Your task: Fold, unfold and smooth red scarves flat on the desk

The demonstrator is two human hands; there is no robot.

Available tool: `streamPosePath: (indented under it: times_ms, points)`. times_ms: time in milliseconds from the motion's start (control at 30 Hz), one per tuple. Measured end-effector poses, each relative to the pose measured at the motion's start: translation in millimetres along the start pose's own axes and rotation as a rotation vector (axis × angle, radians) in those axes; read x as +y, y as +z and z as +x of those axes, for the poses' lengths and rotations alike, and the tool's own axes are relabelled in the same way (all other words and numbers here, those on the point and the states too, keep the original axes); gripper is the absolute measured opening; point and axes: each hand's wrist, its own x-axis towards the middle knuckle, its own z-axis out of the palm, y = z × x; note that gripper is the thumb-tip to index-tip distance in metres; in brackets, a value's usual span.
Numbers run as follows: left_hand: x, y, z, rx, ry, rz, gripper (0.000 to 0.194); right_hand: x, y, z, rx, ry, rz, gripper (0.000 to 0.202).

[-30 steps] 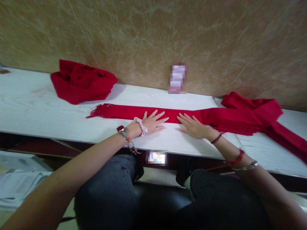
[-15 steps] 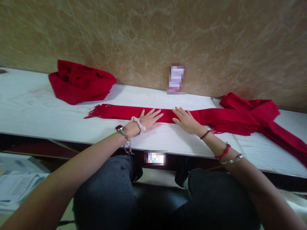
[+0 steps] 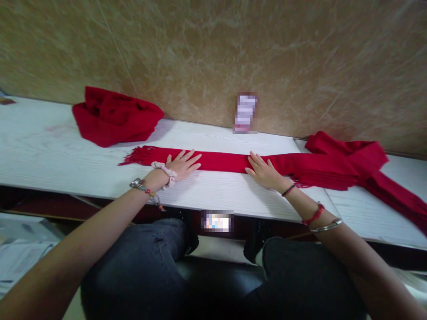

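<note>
A long red scarf [image 3: 222, 162] lies flat across the white tabletop, its fringed end on the left. On the scarf's left part rests my left hand [image 3: 183, 166], palm down with fingers spread. My right hand [image 3: 264, 172] lies flat near the middle of the scarf, its fingers apart too. Neither hand grips the cloth. To the right, the red fabric is layered and folded over [image 3: 347, 153], with one fringed tail running toward the table's right front edge.
A bunched red cloth [image 3: 116, 118] sits at the back left against the marbled wall [image 3: 200, 58]. A blurred, phone-like object [image 3: 246, 112] leans on the wall. The white table [image 3: 227, 191] ends just above my knees. Papers [image 3: 23, 258] lie low at the left.
My left hand has slid left along the scarf toward its fringe. The right hand has shifted slightly right, so the two hands are farther apart.
</note>
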Motion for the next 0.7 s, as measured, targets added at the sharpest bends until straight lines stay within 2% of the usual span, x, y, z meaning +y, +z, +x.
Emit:
streamPosePath:
  times_ms: [167,333,433,500,600,667,700]
  points:
    - [-30,3.5,-8,0.051,-0.014,0.042,0.051,-2,3,1,-0.025,-0.097,-0.023,0.053]
    - [-72,3.5,-14,0.035,-0.202,0.058,0.055,2,5,-3,-0.01,-0.089,-0.054,0.055]
    - [-85,0.1,-17,0.081,-0.299,0.098,0.057,2,5,-5,0.001,-0.101,-0.08,0.055]
    - [-80,-2.9,-17,0.18,-0.309,0.141,0.059,3,4,-6,0.022,-0.097,-0.097,0.056]
    - [-51,-8.6,-14,0.354,-0.242,0.198,0.056,6,1,-6,0.102,-0.036,-0.128,0.059]
    - [-25,-12.0,-9,0.394,-0.151,0.192,0.054,10,1,-6,0.136,-0.005,-0.151,0.059]
    - [-13,-13.1,-6,0.374,-0.095,0.177,0.053,12,2,-7,0.126,-0.008,-0.164,0.057]
